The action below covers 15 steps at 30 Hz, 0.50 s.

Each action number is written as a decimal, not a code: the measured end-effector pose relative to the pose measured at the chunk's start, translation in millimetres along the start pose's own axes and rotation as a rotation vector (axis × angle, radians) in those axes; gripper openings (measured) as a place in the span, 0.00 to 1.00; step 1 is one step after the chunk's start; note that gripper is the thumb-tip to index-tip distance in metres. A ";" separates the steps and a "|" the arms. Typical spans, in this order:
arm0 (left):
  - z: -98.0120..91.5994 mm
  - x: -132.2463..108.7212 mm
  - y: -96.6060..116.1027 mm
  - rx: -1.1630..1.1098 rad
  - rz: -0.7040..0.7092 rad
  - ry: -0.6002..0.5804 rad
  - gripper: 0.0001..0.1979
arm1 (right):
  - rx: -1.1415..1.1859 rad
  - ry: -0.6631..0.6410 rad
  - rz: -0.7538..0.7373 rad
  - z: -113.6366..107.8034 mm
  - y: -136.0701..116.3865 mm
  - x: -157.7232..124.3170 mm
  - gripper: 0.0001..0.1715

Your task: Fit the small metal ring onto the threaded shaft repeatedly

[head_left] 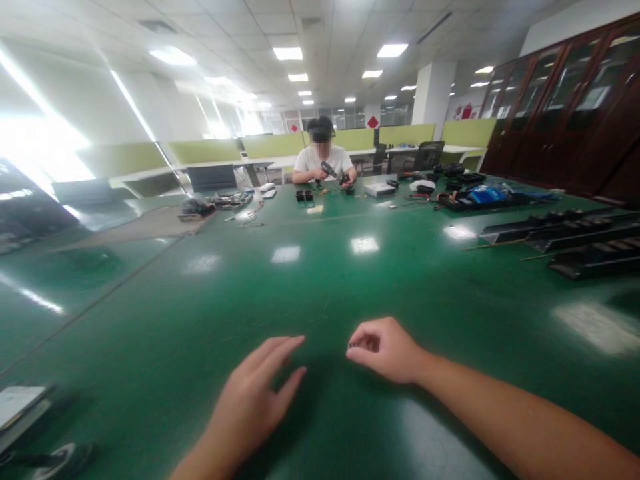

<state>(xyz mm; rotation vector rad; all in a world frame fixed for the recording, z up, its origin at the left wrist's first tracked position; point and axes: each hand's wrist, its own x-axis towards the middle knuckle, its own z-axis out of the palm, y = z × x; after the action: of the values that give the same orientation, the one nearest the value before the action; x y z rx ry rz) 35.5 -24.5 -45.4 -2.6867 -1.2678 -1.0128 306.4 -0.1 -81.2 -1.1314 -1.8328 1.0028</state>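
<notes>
Low over the glossy green tabletop (320, 287), my left hand (255, 387) is open, its thumb and fingers apart with nothing between them. To its right, my right hand (390, 350) is curled closed, fingertips drawn towards the thumb. A tiny dark bit shows at those fingertips, too small to name. The two hands do not touch each other, and a narrow gap of green surface lies between them.
Across the table a person (323, 160) in a white shirt holds a power drill (329, 170). Long black rails (575, 230) lie at the right. Tools and a blue item (487, 193) are at the far right. A blurred device (23, 407) sits near left.
</notes>
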 end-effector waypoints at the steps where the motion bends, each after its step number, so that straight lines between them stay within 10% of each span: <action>1: 15.2 9.8 10.6 0.020 0.082 -0.045 0.20 | 0.012 -0.015 -0.005 0.1 0.8 -0.2 0.12; 8: 59.6 48.7 49.5 -0.083 0.310 -0.166 0.11 | -0.033 -0.060 -0.093 0.7 3.6 1.1 0.10; 15: 17.3 24.3 6.7 0.018 0.142 -0.057 0.11 | -0.027 -0.097 -0.030 0.4 -0.5 -0.5 0.13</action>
<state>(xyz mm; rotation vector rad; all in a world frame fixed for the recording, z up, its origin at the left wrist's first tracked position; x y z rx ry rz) 60.9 -7.6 -44.0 -2.7633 -1.0705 -0.9107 306.1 -0.9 -81.0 -1.0850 -1.9395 1.0344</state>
